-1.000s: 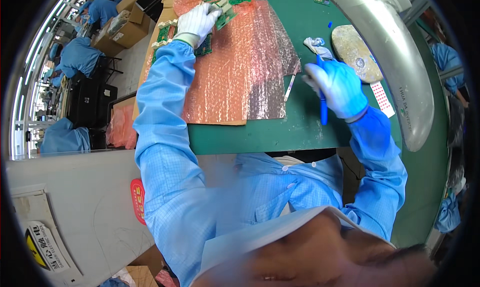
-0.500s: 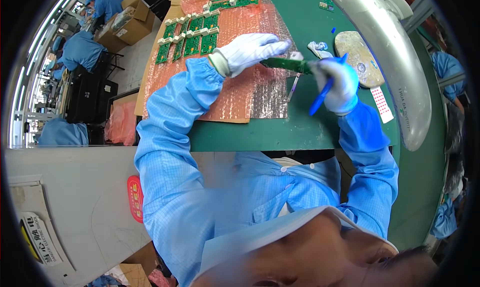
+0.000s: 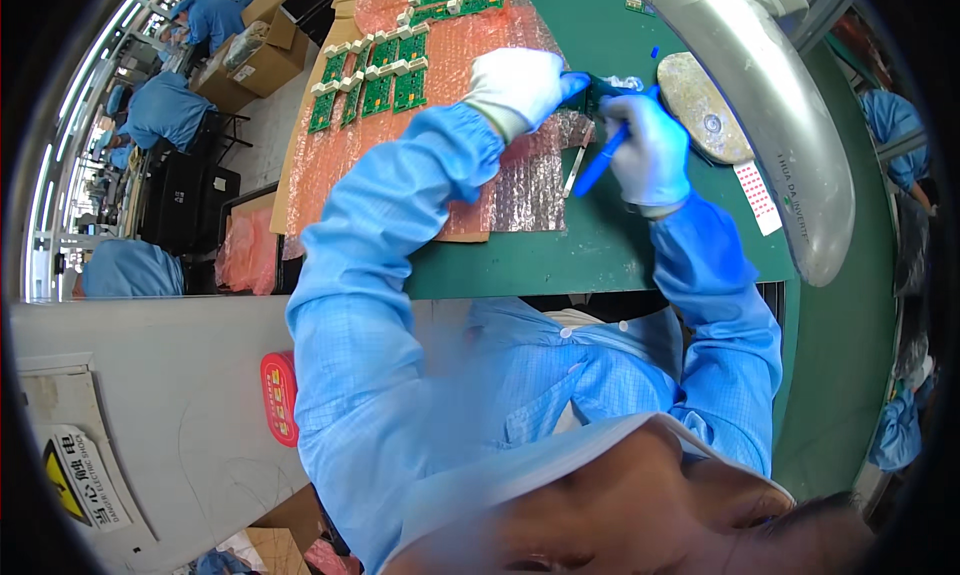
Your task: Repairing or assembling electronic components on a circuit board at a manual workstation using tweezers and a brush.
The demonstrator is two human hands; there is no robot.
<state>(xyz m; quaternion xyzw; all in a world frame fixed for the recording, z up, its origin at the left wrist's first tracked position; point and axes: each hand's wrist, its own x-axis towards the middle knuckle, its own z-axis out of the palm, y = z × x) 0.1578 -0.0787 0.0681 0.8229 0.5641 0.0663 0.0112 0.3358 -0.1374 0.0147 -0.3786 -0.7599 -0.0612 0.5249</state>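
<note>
My left hand point(image 3: 515, 87), in a white glove, grips a small green circuit board point(image 3: 598, 91) over the green table point(image 3: 600, 255). Close beside it on the right, my right hand point(image 3: 650, 147), in a blue glove, holds a blue pen-like tool point(image 3: 598, 165) whose upper end sits at the board. Both hands nearly touch above the right edge of a pink bubble-wrap sheet point(image 3: 470, 165). Rows of green circuit boards point(image 3: 375, 75) with white connectors lie on that sheet, farther off to the left.
A tan oval pad point(image 3: 698, 105) lies just right of my hands. A big silver curved lamp arm point(image 3: 770, 105) crosses the right side. A thin metal tool point(image 3: 574, 171) rests by the wrap. People in blue coats and cardboard boxes point(image 3: 255, 60) are at far left.
My left hand picked a circuit board from the far rows and carried it right to my right hand. My right hand with the blue tool shifted slightly to meet it.
</note>
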